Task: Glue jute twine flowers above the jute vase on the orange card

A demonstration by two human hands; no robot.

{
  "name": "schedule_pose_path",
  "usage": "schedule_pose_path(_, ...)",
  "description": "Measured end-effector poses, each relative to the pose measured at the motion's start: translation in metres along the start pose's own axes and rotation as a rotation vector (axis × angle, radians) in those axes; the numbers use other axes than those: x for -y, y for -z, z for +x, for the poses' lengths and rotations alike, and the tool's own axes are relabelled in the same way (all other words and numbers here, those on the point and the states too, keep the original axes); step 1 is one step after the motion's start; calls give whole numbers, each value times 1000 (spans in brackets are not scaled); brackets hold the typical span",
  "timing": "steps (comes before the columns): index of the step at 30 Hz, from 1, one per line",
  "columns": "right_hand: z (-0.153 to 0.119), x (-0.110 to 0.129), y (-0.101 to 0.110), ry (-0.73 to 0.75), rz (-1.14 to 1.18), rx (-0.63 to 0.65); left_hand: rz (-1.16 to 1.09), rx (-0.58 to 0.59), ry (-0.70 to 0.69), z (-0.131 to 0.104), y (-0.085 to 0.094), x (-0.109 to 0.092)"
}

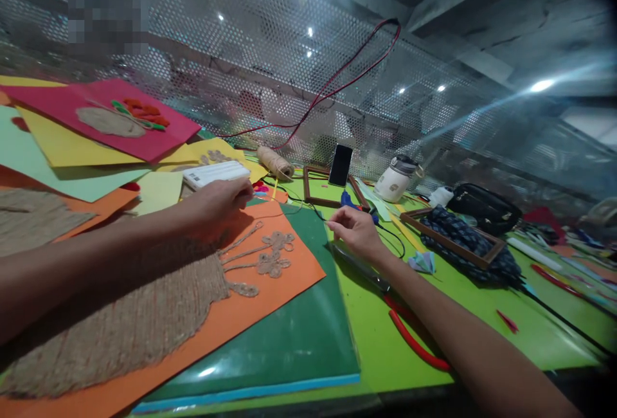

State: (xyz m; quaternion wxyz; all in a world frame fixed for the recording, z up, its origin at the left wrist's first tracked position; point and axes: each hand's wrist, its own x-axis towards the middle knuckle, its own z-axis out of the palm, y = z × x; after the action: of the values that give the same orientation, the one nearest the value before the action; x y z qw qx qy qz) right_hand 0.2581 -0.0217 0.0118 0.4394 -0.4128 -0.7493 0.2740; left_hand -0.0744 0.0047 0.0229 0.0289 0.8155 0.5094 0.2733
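Observation:
My left hand (224, 202) is closed in a pinch above the orange sheet (289, 270), beside a white box (214, 175). Toward the right, my right hand (355, 230) pinches too, just past the sheet's far corner. A thin strand (277, 215) seems to run between my fingertips. Twine flowers (274, 263) and a large twine-covered shape (144, 321) lie on the orange sheet, over a green sheet (308, 334). Scissors with red handles (417, 341) lie under my right forearm. A blue glue gun (354, 202) is behind my right hand.
Coloured sheets (48, 141) are piled at the left. Farther back are a twine roll (276, 163), a wooden frame (313, 196), a phone (340, 164) and a bottle (396, 180). At the right lie another frame (463, 244), dark patterned cloth (441, 228) and a black pouch (484, 207).

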Motion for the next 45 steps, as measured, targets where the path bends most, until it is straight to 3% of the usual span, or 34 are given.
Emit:
schedule_pose_path(6,-4,6,-1,-13,-41,58,-2,-63,28,1,1,-8)
schedule_pose_path(10,-3,5,2,119,-183,-46,-64,-94,58,0,0,-13)
schedule_pose_path(14,0,-5,4,162,-271,-135,-78,-90,52,-1,1,-19)
schedule_pose_path(21,2,-17,4,165,-267,7,-131,-24,23,-5,2,-23)
schedule_pose_path(29,2,-23,12,196,-375,-78,-184,-64,76,-10,-3,-26)
schedule_pose_path(37,5,-34,12,167,-408,-129,-412,27,26,-3,9,-32)
schedule_pose_path(41,4,-30,11,182,-407,-81,-526,131,89,-3,16,-51)
schedule_pose_path(45,2,-26,8,243,-396,-76,-459,232,43,-7,19,-66)
